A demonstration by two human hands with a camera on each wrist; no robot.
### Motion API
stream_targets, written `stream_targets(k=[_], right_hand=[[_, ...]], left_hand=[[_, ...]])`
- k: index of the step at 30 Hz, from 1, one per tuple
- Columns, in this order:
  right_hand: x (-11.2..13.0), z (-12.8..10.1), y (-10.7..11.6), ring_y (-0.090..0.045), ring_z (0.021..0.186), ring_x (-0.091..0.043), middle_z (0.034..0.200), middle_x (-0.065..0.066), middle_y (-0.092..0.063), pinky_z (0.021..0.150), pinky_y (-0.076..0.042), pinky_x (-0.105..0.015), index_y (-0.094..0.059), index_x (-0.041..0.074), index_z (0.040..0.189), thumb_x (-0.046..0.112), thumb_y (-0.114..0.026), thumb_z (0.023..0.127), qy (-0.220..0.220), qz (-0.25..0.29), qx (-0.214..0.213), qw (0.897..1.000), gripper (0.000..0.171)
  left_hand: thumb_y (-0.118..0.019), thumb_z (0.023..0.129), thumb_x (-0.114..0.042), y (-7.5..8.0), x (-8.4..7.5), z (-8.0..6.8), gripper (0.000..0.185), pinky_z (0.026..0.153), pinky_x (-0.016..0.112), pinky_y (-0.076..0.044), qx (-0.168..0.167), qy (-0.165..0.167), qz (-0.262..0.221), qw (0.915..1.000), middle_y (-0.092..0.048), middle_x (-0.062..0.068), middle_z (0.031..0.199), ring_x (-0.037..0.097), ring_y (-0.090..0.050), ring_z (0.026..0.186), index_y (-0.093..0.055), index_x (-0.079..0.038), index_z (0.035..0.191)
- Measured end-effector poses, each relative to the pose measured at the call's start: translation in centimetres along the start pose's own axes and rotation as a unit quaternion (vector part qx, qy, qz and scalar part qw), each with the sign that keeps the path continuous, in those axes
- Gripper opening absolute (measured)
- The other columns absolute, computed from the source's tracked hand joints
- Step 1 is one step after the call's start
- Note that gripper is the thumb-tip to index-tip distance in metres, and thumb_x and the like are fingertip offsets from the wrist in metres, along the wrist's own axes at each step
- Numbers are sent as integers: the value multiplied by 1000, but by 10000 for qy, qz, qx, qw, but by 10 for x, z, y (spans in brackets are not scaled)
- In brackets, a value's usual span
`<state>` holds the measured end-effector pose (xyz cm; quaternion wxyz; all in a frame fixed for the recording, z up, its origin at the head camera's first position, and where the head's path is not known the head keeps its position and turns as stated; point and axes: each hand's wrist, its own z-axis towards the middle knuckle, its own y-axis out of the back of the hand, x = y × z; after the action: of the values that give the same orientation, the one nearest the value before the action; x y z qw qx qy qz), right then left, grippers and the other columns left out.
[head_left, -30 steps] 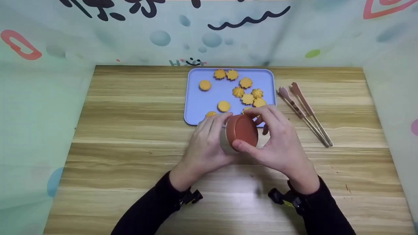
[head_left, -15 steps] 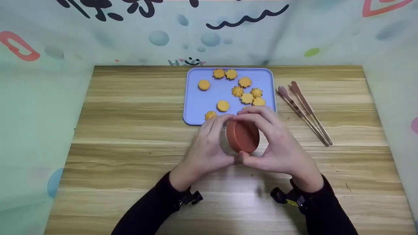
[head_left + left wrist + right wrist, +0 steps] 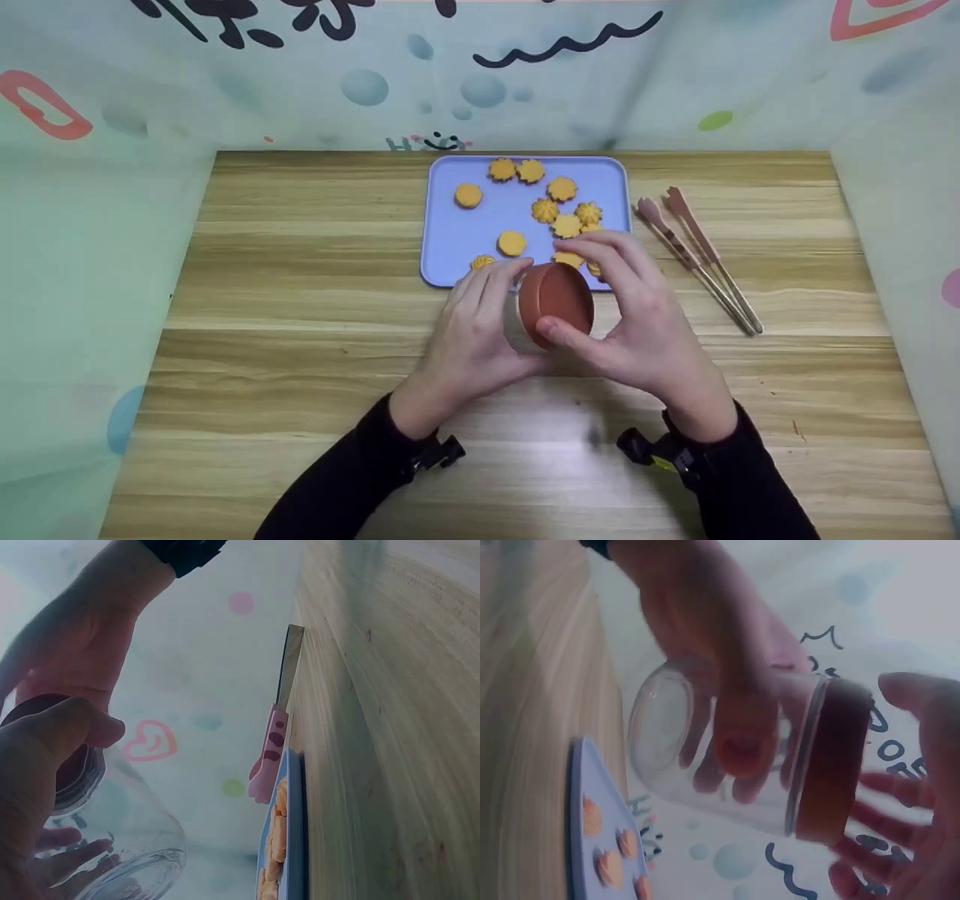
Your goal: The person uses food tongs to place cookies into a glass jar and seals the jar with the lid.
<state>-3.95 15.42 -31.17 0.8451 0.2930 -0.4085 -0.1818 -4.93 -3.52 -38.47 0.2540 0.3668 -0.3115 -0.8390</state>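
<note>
A clear glass jar [image 3: 517, 324] with a reddish-brown lid [image 3: 556, 304] is held tilted on its side above the wooden table [image 3: 300, 300], just in front of the near edge of the lavender tray [image 3: 450, 247]. The jar's body is gripped by the left hand [image 3: 472, 337], whose fingers are wrapped round the glass, as seen through the jar wall in the right wrist view [image 3: 727, 735]. The lid is grasped by the right hand [image 3: 637, 330]: the thumb is pressed against the lid's near rim and the fingers are curled over its far rim, so the lid's flat face is turned up toward the head camera. In the right wrist view the lid [image 3: 832, 765] is seen seated on the jar's mouth, with the fingertips [image 3: 885, 787] spread about its edge. Whether the lid is screwed tight or loosened cannot be told. On the tray, a scatter of orange flower-shaped cookies [image 3: 562, 189] is spread, mostly over its right half, with one round piece [image 3: 469, 195] lying apart to the left. A pair of pink-tipped tongs [image 3: 697, 255] is laid on the table to the right of the tray, well apart from the hands. Both forearms are covered by black sleeves [image 3: 352, 480].
</note>
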Motion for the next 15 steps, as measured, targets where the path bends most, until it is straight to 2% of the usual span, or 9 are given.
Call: stream_targets(k=[3, 6, 10, 13, 15], right_hand=[[-11, -6, -4, -52, 106, -6, 123, 5, -55, 80, -48, -23, -52, 23, 132, 50, -79, 69, -579, -421, 152, 9973, 73], [-17, -9, -7, -51, 92, -3, 116, 9, -56, 68, -47, -22, -53, 26, 129, 60, -77, 66, -783, -658, 356, 9941, 76], [-18, -10, -8, -49, 83, -3, 113, 10, -56, 65, -46, -22, -55, 23, 125, 64, -73, 68, -694, -803, 571, 9927, 72], [-17, -9, -6, -51, 92, -3, 116, 8, -55, 71, -50, -22, -55, 21, 125, 57, -74, 71, -407, -636, 643, 9951, 69], [-15, -6, -4, -51, 101, -5, 119, 4, -55, 80, -49, -22, -56, 18, 126, 49, -76, 70, -16, -418, 641, 9971, 67]], left_hand=[[-72, 63, -64, 0, -1, 0, 90, 108, 27, -39, -21, 21, -14, 10000, -58, 1, 122, 11, -52, 116, -47, -11, 132], [-72, 64, -64, -1, -1, 0, 89, 107, 25, -39, -4, 30, 13, 10000, -59, 0, 123, 11, -53, 116, -48, -11, 131], [-71, 64, -65, 0, 0, 0, 89, 106, 24, -40, 113, 62, -35, 9999, -59, -1, 123, 9, -53, 117, -49, -12, 131], [-72, 63, -65, 0, 1, 0, 88, 103, 22, -42, 305, 122, -247, 9992, -59, -3, 123, 7, -53, 115, -48, -13, 130], [-74, 61, -62, 1, 2, 0, 88, 100, 20, -44, 510, 168, -528, 9972, -58, -4, 123, 4, -53, 113, -48, -15, 131]])
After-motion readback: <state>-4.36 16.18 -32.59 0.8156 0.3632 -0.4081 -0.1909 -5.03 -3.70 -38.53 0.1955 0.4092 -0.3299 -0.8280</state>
